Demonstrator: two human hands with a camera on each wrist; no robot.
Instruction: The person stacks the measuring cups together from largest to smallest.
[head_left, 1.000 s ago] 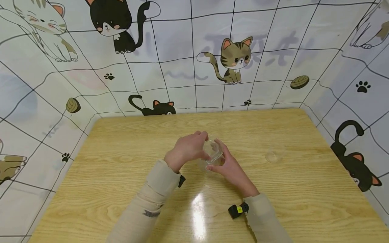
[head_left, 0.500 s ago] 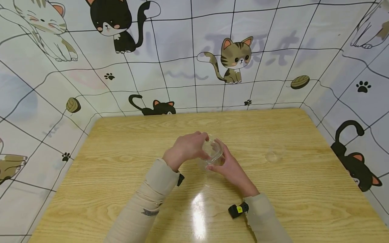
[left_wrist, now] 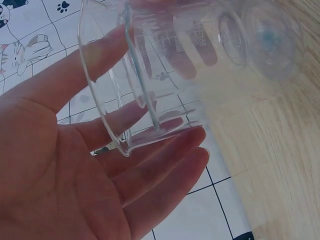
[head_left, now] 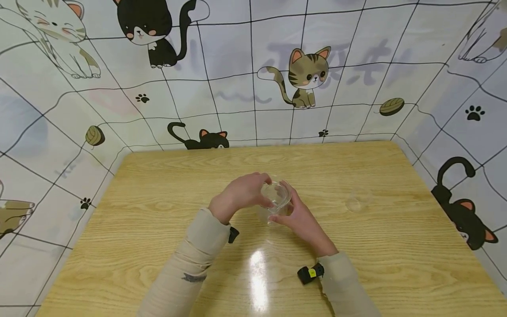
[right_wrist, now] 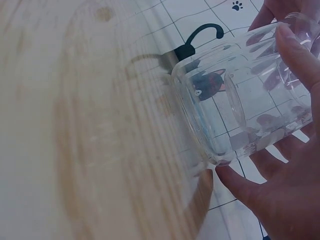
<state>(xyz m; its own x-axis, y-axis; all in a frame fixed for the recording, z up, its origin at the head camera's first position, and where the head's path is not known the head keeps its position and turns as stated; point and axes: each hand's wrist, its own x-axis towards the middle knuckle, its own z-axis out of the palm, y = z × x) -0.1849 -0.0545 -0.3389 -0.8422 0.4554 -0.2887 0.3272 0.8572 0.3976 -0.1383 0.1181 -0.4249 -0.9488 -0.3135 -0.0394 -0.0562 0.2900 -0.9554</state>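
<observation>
Near the middle of the table, two clear glass beakers stand one inside the other. The inner beaker [left_wrist: 102,110] has a wide rim that sticks out of the mouth of the outer beaker [right_wrist: 192,120]; faint scale marks show on the glass in the left wrist view. My left hand [head_left: 245,191] comes from the left and holds the inner beaker near its rim, thumb and fingers around it. From the right, my right hand [head_left: 297,215] grips the side of the outer beaker between thumb and fingers. Both bases point toward the table in the wrist views.
A small clear round glass piece [head_left: 354,204] lies on the wooden table [head_left: 158,207] to the right of my hands. White wall sheeting [head_left: 233,97] with printed cats and grid lines encloses the table at the back and both sides.
The left hand and forearm have shifted very slightly left, and the inner beaker's rim has turned a little. The right hand holds its place.
</observation>
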